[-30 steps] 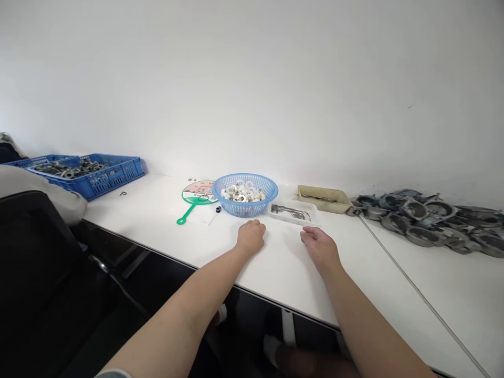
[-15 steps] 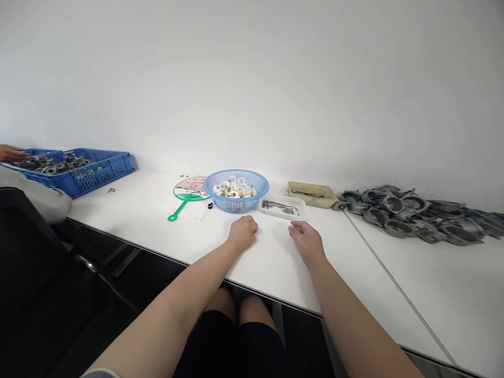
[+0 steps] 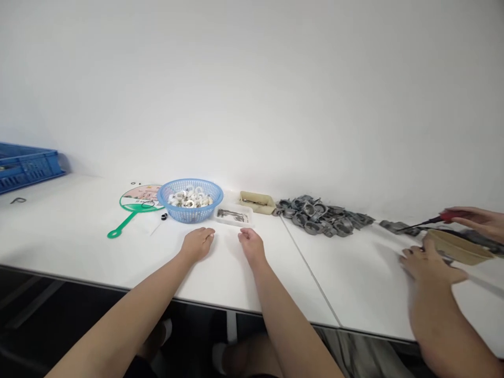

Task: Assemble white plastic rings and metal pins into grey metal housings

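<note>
My left hand rests on the white table in a loose fist, just in front of a blue plastic basket with white ring-shaped parts in it. My right hand also lies on the table, its fingers curled in and the thumb side up. No object shows in either hand. Right behind it stands a small white tray with thin dark pieces. The two hands are apart, with bare table between them.
A beige bin and a pile of grey metal rings lie to the right. Farther right, a co-worker's hands work with a red-handled screwdriver. A green-handled fan and a blue crate are left.
The view has swung right, so the co-worker's hands and screwdriver at the right now show, and the person at the left is out of sight. My hands stay closed on the table.
</note>
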Motion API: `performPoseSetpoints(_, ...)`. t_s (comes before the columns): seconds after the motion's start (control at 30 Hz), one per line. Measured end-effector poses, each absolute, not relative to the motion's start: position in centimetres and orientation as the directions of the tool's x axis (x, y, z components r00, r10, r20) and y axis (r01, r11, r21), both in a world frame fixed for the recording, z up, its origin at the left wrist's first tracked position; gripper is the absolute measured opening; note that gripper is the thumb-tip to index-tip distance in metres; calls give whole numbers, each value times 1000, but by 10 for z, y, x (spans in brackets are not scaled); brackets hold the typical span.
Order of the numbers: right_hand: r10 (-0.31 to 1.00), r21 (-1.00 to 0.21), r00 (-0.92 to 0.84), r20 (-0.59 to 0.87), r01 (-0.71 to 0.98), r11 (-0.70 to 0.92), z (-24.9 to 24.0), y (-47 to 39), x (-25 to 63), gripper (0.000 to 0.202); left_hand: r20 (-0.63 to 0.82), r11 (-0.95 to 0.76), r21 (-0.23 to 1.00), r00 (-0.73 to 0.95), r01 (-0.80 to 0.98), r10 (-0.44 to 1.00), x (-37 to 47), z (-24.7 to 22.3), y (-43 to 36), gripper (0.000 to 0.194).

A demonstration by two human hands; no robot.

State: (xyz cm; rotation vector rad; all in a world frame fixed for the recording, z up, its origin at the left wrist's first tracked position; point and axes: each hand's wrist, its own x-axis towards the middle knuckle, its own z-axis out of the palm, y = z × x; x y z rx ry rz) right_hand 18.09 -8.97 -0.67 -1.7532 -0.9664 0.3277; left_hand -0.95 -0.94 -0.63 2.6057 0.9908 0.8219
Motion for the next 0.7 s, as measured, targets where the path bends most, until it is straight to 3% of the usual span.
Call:
performPoseSetpoints(0.13,745,-881,627,228,459,-117,-8,-92,182,31,392,-741,396,630,543,670,-9,-7,-11,50)
performPoseSetpoints(0.7,764,-882,616,193,450,-140,-4,-93,181,34,360,-724,412,631,554,688,-11,-1,-11,48)
